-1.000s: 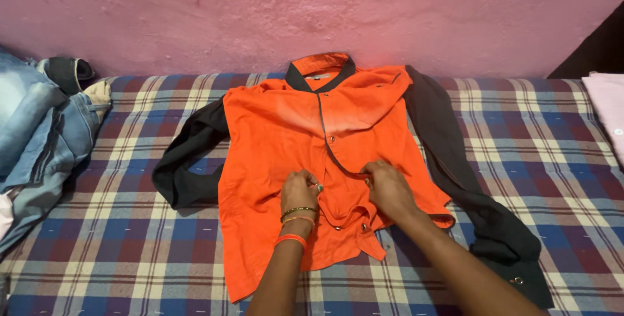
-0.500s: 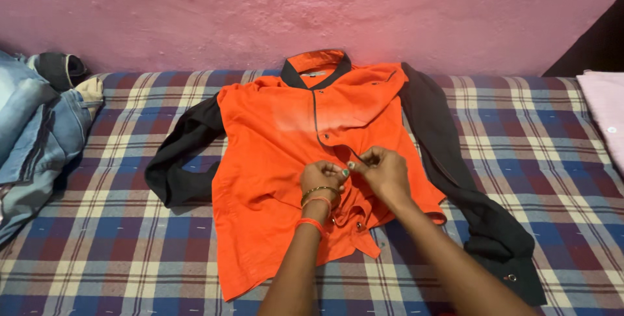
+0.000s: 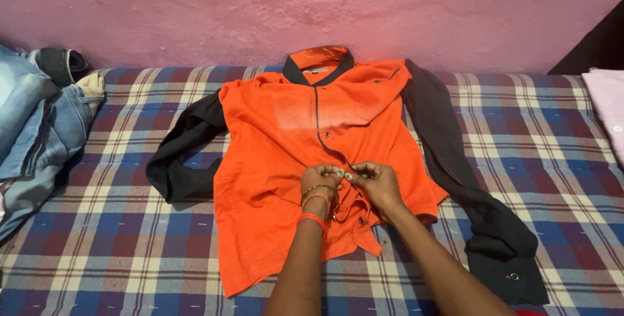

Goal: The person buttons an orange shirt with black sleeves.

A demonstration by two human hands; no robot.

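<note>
An orange cotton shirt with black sleeves and a black-trimmed collar (image 3: 286, 153) lies face up across the middle of the bed (image 3: 130, 257), its collar toward the far edge by the pink plaster wall (image 3: 195, 11) and its hem toward the near edge. The bed is covered in a blue, maroon and cream checked sheet. The left hand (image 3: 320, 179), wearing bangles at the wrist, and the right hand (image 3: 376, 183) meet on the front placket about two thirds of the way down. Each grip is narrow, fingertips pinched on the placket edges at a snap.

Judging by how the placket lies, the upper part from collar to mid-chest sits closed and flat, while the lower part below the hands gapes and is rumpled, with snaps showing; the fastening looks a little over halfway done. Both sleeves are spread out unfolded.

No containers are in view. A heap of blue denim clothes (image 3: 39, 121) rests at the left edge, and a pale pink cloth (image 3: 608, 108) at the right edge.
</note>
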